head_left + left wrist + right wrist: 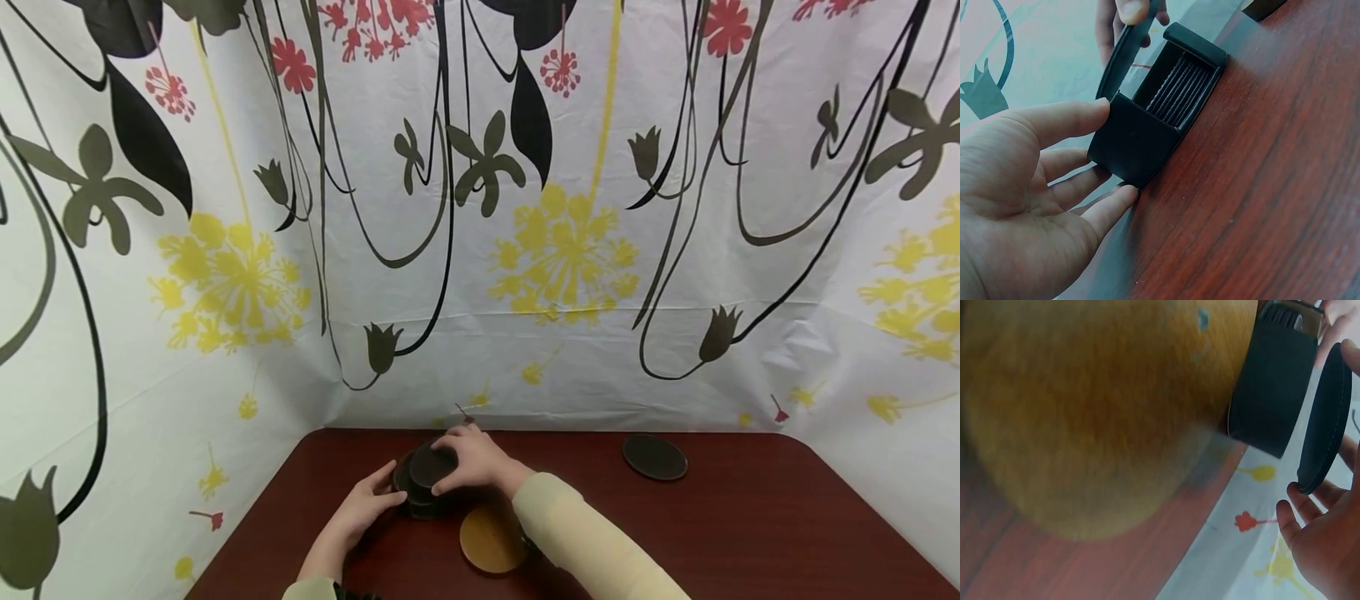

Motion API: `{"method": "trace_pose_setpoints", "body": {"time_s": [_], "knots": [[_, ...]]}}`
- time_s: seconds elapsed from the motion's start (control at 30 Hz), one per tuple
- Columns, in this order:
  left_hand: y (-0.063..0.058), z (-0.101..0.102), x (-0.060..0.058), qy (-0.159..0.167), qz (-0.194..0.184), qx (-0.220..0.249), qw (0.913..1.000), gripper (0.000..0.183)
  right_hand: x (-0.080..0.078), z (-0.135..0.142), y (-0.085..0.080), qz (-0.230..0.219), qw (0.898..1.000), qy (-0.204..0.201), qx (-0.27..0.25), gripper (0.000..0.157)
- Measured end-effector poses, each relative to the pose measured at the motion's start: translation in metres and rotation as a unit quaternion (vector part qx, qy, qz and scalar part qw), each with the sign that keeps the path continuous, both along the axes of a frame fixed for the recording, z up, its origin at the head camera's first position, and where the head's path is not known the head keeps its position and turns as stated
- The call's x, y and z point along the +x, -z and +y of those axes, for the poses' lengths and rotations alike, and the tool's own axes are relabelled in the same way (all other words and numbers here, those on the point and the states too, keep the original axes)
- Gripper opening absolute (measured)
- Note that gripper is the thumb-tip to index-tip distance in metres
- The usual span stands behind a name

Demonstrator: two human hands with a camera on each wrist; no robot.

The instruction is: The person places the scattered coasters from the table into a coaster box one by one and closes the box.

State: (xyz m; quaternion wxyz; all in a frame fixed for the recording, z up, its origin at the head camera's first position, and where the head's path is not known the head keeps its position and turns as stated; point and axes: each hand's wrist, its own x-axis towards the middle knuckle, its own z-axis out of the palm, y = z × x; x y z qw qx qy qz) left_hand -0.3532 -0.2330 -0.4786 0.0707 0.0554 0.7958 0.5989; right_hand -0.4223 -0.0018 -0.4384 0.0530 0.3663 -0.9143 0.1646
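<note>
A black coaster holder [1132, 134] with open sides stands on the table, and several coasters [1182, 90] show stacked inside it. My left hand [362, 510] holds the holder's outer side, thumb near its top edge and fingers lower down. Above the holder, my right hand [480, 458] grips a round black coaster [433, 467] by its rim. That coaster [1327, 422] is tilted in the right wrist view, with the holder [1272, 381] beside it. A tan, round coaster [491, 540] lies close by, under the right forearm's near side.
Another black round coaster [655, 457] lies at the back right of the dark red table [720, 533]. A white cloth [480, 275] printed with flowers hangs behind the table and along its sides.
</note>
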Motion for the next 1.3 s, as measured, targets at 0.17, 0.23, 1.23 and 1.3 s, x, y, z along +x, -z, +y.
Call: {"method": "trace_pose_setpoints", "body": {"time_s": [0.17, 0.23, 1.23, 1.3], "knots": [[-0.002, 0.000, 0.000, 0.003, -0.004, 0.001, 1.0000, 0.081, 0.005, -0.008, 0.004, -0.004, 1.000, 0.002, 0.014, 0.071], [-0.002, 0.000, 0.000, 0.004, -0.005, 0.001, 1.0000, 0.081, 0.007, -0.011, 0.004, -0.005, 1.000, 0.002, 0.019, 0.070], [-0.002, 0.001, 0.001, -0.010, 0.009, -0.004, 0.9999, 0.073, 0.018, -0.029, 0.013, 0.027, 0.997, 0.042, 0.060, 0.073], [-0.001, 0.001, 0.001, -0.012, 0.009, -0.005, 0.9999, 0.074, 0.019, -0.030, 0.013, 0.031, 0.996, 0.047, 0.068, 0.073]]}}
